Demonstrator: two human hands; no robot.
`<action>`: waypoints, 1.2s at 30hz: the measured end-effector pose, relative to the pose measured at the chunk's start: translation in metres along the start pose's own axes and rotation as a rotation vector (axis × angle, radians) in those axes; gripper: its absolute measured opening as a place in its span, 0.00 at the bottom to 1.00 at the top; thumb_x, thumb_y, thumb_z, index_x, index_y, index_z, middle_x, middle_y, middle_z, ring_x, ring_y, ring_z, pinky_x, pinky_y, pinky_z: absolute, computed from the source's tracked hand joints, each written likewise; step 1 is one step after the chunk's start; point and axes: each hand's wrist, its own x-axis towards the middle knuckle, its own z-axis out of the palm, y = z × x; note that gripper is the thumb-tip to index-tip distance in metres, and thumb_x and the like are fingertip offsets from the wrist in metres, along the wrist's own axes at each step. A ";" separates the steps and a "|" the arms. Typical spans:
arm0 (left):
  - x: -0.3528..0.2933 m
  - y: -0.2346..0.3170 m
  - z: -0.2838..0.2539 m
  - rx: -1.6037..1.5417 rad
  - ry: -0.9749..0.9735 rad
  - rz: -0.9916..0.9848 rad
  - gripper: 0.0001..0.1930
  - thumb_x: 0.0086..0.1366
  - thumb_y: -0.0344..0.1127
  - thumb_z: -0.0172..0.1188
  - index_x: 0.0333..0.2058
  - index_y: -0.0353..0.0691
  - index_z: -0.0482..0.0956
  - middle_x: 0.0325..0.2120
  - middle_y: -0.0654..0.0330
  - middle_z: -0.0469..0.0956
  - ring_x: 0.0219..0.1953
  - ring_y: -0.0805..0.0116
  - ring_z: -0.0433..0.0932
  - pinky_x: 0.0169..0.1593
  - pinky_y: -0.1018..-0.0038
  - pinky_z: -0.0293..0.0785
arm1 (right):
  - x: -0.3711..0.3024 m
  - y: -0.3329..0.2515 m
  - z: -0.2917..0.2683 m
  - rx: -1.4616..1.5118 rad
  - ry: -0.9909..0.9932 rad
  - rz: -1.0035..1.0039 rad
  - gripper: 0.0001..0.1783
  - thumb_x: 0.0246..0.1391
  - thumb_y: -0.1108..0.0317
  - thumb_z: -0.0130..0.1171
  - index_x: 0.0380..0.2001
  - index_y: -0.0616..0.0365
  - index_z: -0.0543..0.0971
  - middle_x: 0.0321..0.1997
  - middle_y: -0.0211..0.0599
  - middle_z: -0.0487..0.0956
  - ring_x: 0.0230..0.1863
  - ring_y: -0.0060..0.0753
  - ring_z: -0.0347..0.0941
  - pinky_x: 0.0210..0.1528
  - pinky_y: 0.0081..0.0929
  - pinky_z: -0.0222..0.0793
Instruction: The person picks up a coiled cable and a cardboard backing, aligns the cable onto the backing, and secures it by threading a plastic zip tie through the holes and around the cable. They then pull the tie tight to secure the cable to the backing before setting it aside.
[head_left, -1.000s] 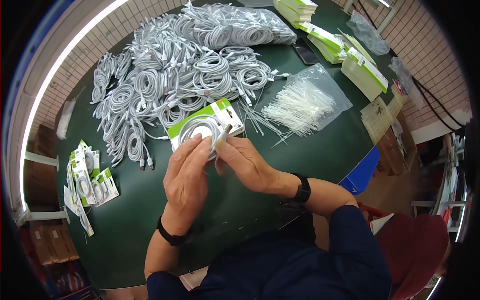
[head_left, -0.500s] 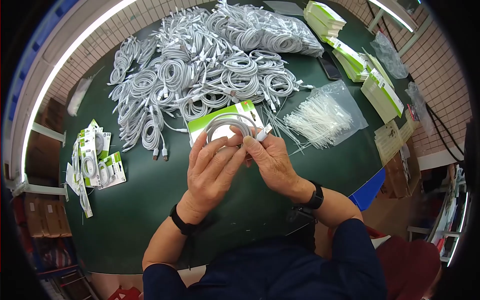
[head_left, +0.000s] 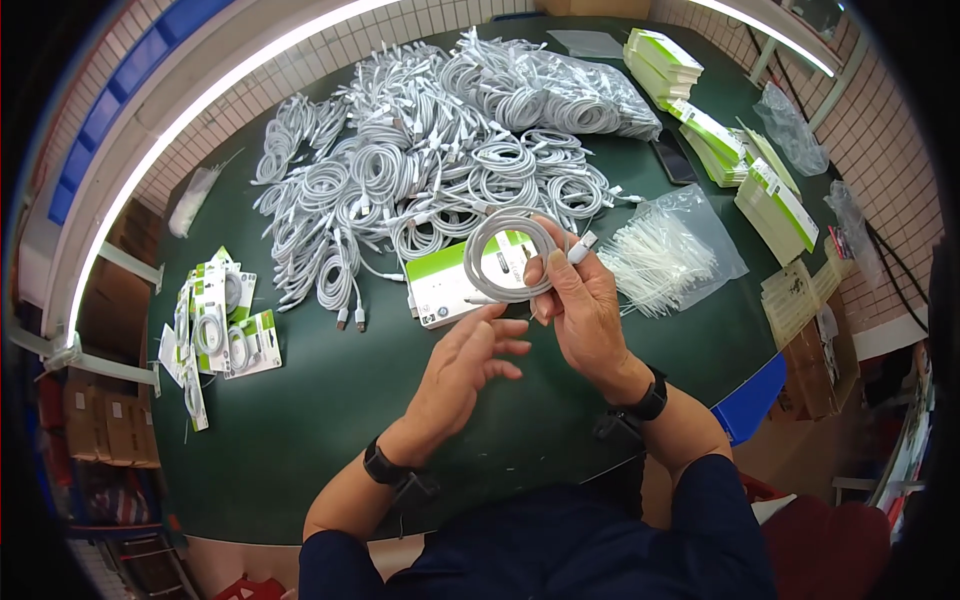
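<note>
- While the right hand [head_left: 588, 312] pinches a coiled cable [head_left: 474, 254] well inside the table's [head_left: 300, 430] near edge, the left hand [head_left: 458, 375] hangs half-open, empty.
- Coil handling, seemingly — any next move wants that pinch steady.

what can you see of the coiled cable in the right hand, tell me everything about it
The coiled cable is light grey, wound in loops into a round ring; whether its covering is braided is too small to tell. A white plug with a metal-looking tip sticks out at the right, and a pale end shows at the lower left. The right hand pinches the ring's right side, in front of green-and-white packaging.
</note>
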 end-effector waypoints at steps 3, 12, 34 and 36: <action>0.011 0.011 0.019 -0.096 0.088 0.029 0.24 0.80 0.45 0.43 0.61 0.30 0.69 0.49 0.53 0.80 0.53 0.63 0.77 0.55 0.65 0.75 | -0.004 0.004 0.004 0.000 -0.016 0.012 0.24 0.75 0.60 0.47 0.65 0.64 0.69 0.38 0.28 0.78 0.27 0.14 0.69 0.29 0.14 0.65; 0.019 0.008 0.017 -0.304 0.300 0.229 0.20 0.81 0.44 0.38 0.54 0.32 0.71 0.40 0.52 0.83 0.44 0.64 0.80 0.54 0.65 0.74 | -0.012 0.020 0.008 -0.056 -0.048 0.177 0.25 0.75 0.60 0.46 0.67 0.66 0.67 0.40 0.31 0.81 0.32 0.18 0.76 0.31 0.16 0.69; 0.020 0.029 -0.023 -0.335 0.213 0.151 0.15 0.80 0.44 0.45 0.48 0.38 0.71 0.27 0.63 0.74 0.23 0.74 0.67 0.39 0.68 0.74 | -0.002 0.031 -0.007 0.266 -0.154 0.366 0.29 0.77 0.49 0.36 0.73 0.50 0.58 0.36 0.30 0.78 0.17 0.13 0.57 0.21 0.14 0.55; 0.018 0.034 -0.021 -0.298 0.258 0.112 0.16 0.78 0.43 0.49 0.52 0.36 0.72 0.27 0.63 0.75 0.23 0.76 0.67 0.38 0.70 0.73 | -0.003 0.030 -0.005 0.183 -0.163 0.338 0.29 0.77 0.50 0.37 0.72 0.52 0.61 0.35 0.29 0.78 0.17 0.13 0.57 0.21 0.14 0.55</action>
